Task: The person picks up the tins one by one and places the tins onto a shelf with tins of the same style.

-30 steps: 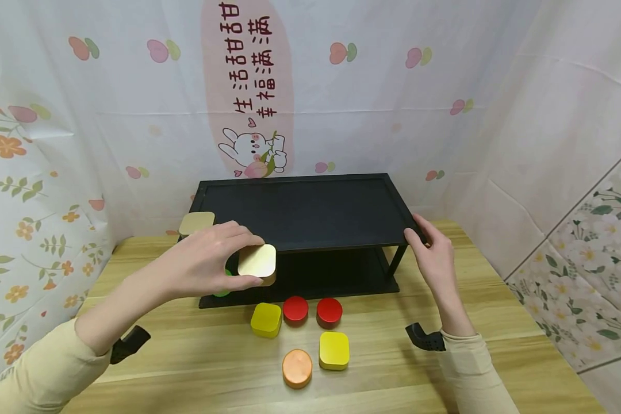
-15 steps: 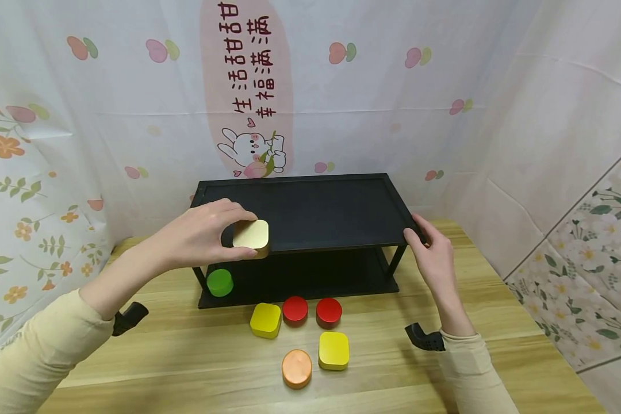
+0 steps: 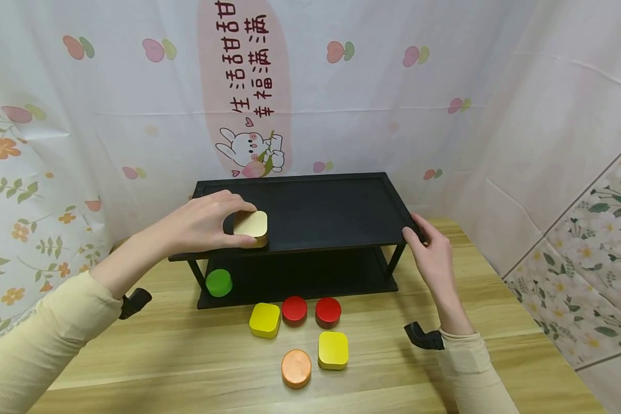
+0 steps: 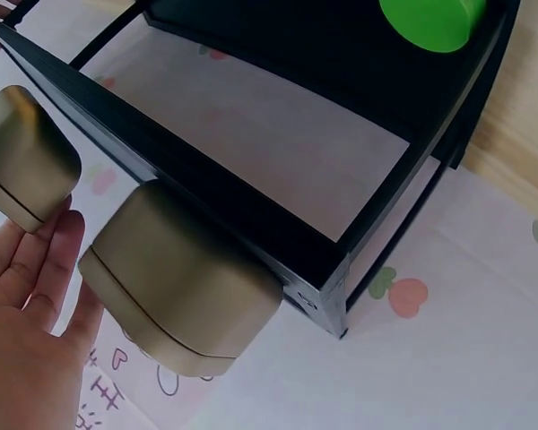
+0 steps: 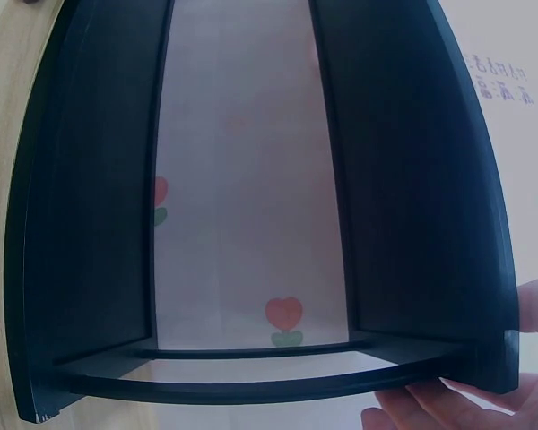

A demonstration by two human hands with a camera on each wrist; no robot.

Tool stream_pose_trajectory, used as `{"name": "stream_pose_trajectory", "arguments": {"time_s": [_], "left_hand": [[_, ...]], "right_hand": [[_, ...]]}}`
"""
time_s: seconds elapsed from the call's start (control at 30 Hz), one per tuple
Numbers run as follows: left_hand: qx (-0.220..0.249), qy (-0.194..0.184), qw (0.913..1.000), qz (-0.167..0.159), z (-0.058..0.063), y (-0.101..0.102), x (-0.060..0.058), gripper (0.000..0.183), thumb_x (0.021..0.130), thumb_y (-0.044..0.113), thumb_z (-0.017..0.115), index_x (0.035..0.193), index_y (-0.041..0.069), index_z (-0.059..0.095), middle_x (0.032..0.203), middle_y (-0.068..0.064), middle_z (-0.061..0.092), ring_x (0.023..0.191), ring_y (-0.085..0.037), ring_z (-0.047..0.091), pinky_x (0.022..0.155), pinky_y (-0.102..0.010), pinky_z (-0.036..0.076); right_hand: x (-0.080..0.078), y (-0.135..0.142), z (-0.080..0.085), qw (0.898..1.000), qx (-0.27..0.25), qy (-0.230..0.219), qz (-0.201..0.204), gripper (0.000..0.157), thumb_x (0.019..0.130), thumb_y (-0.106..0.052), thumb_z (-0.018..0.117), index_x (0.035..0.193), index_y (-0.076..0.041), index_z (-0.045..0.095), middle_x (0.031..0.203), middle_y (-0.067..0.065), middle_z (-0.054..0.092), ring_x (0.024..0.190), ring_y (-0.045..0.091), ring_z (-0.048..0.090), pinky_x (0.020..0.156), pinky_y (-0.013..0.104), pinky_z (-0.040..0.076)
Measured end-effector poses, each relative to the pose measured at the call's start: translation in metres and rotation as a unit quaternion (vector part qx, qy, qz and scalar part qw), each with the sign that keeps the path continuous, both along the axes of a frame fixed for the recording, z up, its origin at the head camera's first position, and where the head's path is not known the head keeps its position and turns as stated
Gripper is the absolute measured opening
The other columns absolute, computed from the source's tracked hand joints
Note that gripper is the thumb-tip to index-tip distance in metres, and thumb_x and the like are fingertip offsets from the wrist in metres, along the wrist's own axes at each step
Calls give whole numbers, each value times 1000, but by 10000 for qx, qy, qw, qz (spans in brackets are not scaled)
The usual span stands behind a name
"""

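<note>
My left hand [image 3: 209,221] pinches a gold square tin [image 3: 250,227] between thumb and fingers, over the front left part of the black two-tier shelf's top board [image 3: 310,210]. Whether the tin touches the board is unclear. A second gold tin [image 4: 179,278] sits on the same board near its corner in the left wrist view; the left hand hides it in the head view. My right hand [image 3: 433,250] grips the board's front right corner, thumb above and fingers curled beneath, as the right wrist view shows.
On the lower tier's left end stands a green round tin [image 3: 219,283]. In front of the shelf, two red round tins [image 3: 294,310], two yellow square tins [image 3: 333,349] and an orange round tin [image 3: 296,368] lie on the wooden table [image 3: 196,368]. A patterned curtain [image 3: 372,115] hangs behind.
My left hand has lifted the gold tin from the shelf's front, carried it slightly left and back over the top board. The green tin came into view. My right hand has stayed put.
</note>
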State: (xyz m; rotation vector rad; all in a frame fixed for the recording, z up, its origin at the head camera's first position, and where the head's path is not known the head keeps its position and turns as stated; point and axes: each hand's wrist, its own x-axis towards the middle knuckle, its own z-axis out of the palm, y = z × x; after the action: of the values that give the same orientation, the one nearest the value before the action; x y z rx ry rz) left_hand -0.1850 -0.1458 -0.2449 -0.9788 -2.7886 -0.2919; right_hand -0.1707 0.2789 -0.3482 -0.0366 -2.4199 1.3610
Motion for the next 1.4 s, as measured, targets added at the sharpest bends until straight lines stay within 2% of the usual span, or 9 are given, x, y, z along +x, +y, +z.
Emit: {"name": "stream_pose_trajectory", "arguments": {"time_s": [0.37, 0.63, 0.87, 1.17, 1.4], "left_hand": [[-144, -421, 9990, 77, -1, 0, -14, 60, 77, 61, 65, 122, 22, 62, 117, 1, 63, 105, -17, 53, 81, -37, 50], [-251, -481, 9984, 151, -2, -1, -18, 61, 78, 63, 63, 123, 21, 61, 118, 0, 63, 106, -18, 52, 81, -39, 50], [-271, -468, 9983, 199, -5, -2, -19, 59, 79, 60, 64, 122, 21, 62, 118, -1, 63, 107, -19, 53, 82, -40, 51], [-298, -587, 9976, 237, -5, -4, -20, 60, 80, 60, 63, 124, 20, 61, 120, -1, 63, 110, -20, 52, 88, -42, 50], [-368, -656, 9969, 231, -5, -4, -21, 62, 81, 62, 60, 126, 21, 59, 124, -1, 61, 113, -21, 51, 91, -45, 48]], "right_hand": [[-1, 1, -1, 10000, 13, -24, 17, 51, 93, -48, 50, 140, -29, 44, 142, 1, 49, 126, 18, 50, 99, 39, 43], [0, 0, 0, 9999, 108, 72, 41, 50, 94, -44, 51, 141, -26, 44, 142, 4, 49, 128, 24, 50, 99, 44, 43], [-1, 1, -2, 9999, 93, 37, -7, 51, 93, -47, 51, 140, -28, 44, 142, 2, 49, 128, 20, 50, 99, 39, 43], [-1, 1, -1, 10000, 62, 28, 33, 53, 94, -45, 51, 142, -22, 44, 143, 4, 48, 130, 23, 48, 102, 46, 42], [19, -17, 29, 9999, 61, -76, 91, 50, 97, -32, 49, 142, -11, 42, 143, 15, 47, 129, 33, 47, 100, 49, 41]]}}
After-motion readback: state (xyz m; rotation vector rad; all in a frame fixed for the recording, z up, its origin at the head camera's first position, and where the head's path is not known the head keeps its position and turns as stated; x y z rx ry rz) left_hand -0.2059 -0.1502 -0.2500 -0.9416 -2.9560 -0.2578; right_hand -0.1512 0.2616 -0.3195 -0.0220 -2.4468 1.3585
